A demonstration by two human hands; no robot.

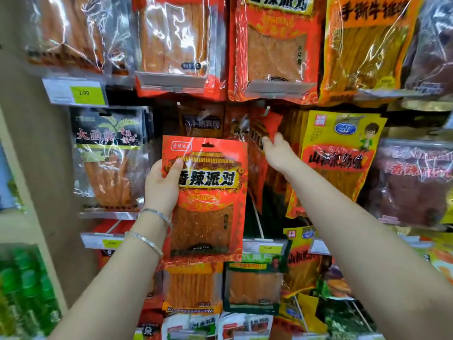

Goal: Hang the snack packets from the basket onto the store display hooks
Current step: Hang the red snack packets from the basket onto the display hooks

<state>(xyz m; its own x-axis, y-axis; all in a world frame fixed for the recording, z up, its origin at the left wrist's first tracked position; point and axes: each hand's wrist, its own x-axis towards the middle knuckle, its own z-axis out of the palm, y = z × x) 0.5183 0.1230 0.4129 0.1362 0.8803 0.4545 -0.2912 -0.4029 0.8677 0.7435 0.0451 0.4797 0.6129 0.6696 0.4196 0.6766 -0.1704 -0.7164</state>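
Left hand [163,185] is gripping the red snack packet [208,192] upright, thumb on its front, at the display rack's [274,212] middle. Right hand [278,153] is touching the hanging red packets [267,126] just behind, can't tell if it's pinching them.

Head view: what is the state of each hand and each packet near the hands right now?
left hand: grips the red packet by its left edge.
red packet: upright, facing front, not on a hook.
right hand: fingertips on the hung red packets; grip unclear.
hung red packets: hanging, turned sideways.
yellow packets: hanging, facing front.
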